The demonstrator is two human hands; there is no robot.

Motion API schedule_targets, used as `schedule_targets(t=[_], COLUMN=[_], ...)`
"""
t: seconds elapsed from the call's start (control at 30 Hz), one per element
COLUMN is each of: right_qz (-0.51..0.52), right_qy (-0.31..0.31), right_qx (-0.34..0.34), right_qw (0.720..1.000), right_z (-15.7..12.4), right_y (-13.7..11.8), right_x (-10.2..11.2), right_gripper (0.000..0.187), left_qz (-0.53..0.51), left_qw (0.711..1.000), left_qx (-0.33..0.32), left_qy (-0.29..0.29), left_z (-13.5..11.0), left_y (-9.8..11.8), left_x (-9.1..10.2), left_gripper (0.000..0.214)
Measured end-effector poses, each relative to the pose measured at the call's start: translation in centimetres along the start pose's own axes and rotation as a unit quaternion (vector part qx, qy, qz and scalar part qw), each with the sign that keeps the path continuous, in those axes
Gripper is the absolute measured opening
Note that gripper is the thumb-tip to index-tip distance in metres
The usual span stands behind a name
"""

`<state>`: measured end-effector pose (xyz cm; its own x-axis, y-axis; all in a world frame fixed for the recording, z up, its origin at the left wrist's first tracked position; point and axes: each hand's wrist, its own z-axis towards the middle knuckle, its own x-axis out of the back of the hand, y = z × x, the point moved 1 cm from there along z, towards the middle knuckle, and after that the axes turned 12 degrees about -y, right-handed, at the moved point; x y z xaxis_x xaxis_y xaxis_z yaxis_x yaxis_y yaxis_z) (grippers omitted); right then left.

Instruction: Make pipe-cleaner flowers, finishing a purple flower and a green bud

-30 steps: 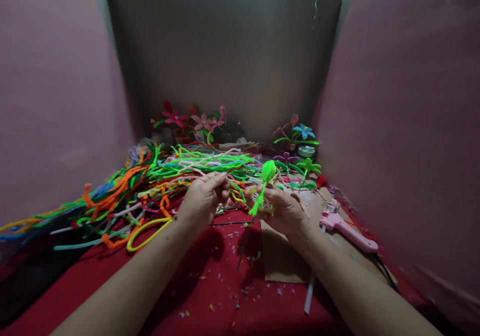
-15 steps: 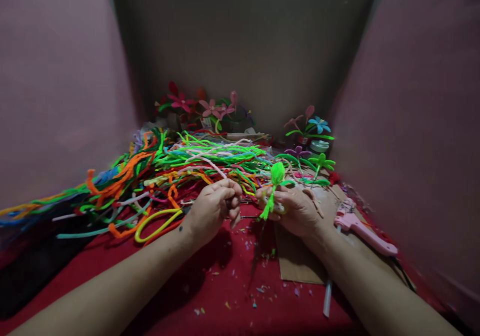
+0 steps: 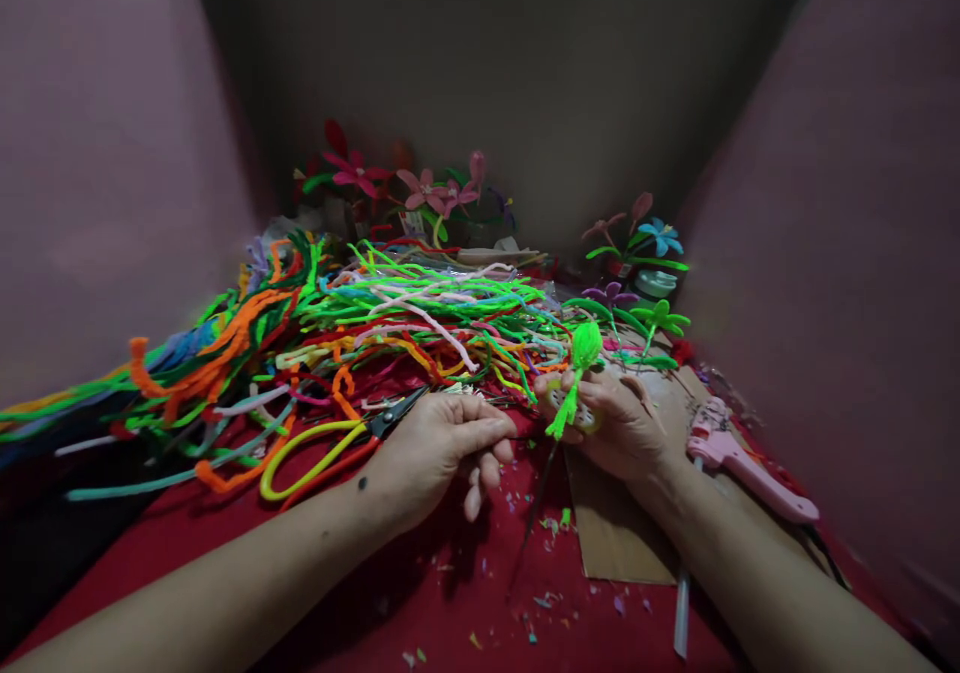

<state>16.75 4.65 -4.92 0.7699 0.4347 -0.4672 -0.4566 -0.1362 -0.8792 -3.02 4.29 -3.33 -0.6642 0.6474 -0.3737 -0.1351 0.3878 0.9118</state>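
Note:
My right hand (image 3: 622,418) is closed around a bright green pipe-cleaner flower bud (image 3: 586,345) on a thin dark stem that points down. In the same hand is a pale yellowish spool (image 3: 583,415) with small holes, partly covered by fingers. To its left, my left hand (image 3: 450,453) is pinched closed. A thin dark strand (image 3: 523,440) seems to stretch from its fingertips toward the spool; its kind is unclear. Scissors (image 3: 319,458) with one yellow and one red handle lie beside the left wrist.
Heaped pipe cleaners (image 3: 420,298) of many colours spread across the back and left. Finished fuzzy flowers (image 3: 427,188) stand behind. A pink glue gun (image 3: 750,468) and cardboard (image 3: 626,543) lie at right. Scraps dot the red cloth (image 3: 420,603).
The view has shifted slightly. My left hand has come a little lower and right, uncovering the scissors' pivot and a pink pipe cleaner's end. My right hand still holds the bud and spool.

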Motion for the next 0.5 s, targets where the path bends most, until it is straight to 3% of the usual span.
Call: schedule_targets(t=[0.17,0.33,0.4,0.5], right_qz=[0.009,-0.002,-0.007,-0.030], right_qy=[-0.011,-0.004,0.003,0.032], right_qx=[-0.002,-0.002,0.002,0.008], right_qw=[1.000,1.000,1.000,0.999], right_z=[0.0,0.0,0.1,0.1], right_y=[0.0,0.1,0.1,0.0], right_x=[-0.3,-0.4,-0.7,-1.3], right_gripper=[0.019,0.019,0.017,0.014], left_qz=[0.011,0.076,0.138,0.217], left_qw=[0.999,0.997,0.988,0.960], left_qx=[0.028,0.017,-0.012,-0.115], left_qy=[-0.024,0.020,0.061,0.134], left_z=[-0.5,-0.7,-0.5,-0.1], left_y=[-0.3,-0.3,-0.3,0.1], left_x=[0.0,0.5,0.7,0.3], left_gripper=[0.018,0.027,0.033,0.017])
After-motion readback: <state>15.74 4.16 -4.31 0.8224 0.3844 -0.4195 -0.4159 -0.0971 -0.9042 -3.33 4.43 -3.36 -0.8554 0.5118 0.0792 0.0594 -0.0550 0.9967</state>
